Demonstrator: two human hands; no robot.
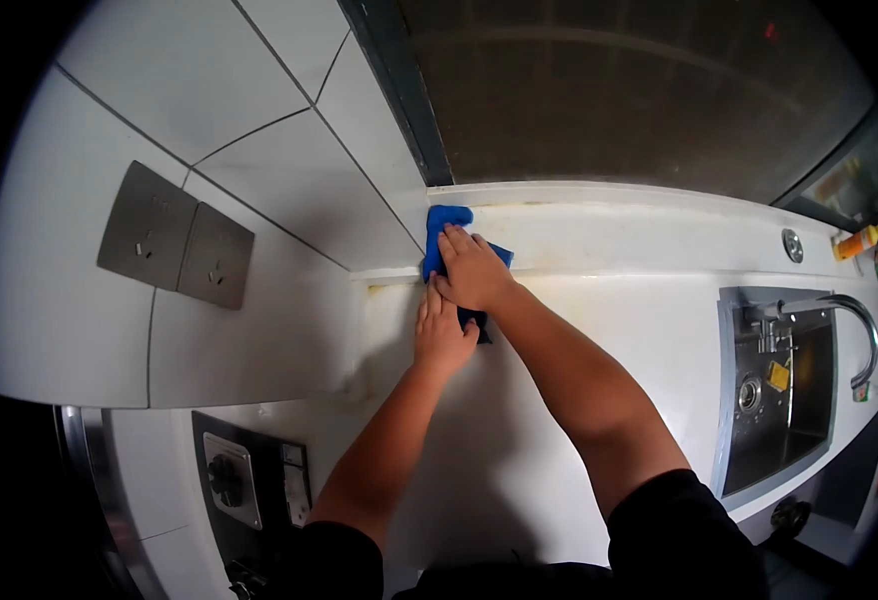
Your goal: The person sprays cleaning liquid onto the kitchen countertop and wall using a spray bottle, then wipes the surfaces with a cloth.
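Note:
A blue cloth (441, 217) lies bunched in the corner where the white ledge meets the tiled wall. My right hand (475, 268) is pressed down on it, with its fingers closed over the cloth's middle. Just below, my left hand (445, 332) holds the cloth's darker lower part, its thumb beside the fold and its fingertips touching my right hand. Parts of the cloth are hidden under both hands.
The white counter (569, 350) has a raised back ledge (599, 235) below a dark window (619, 110). To the right are a steel sink (809, 420), a curved faucet (874, 335) and a yellow bottle (859, 242). Wall sockets (179, 235) and a stove (229, 480) are left.

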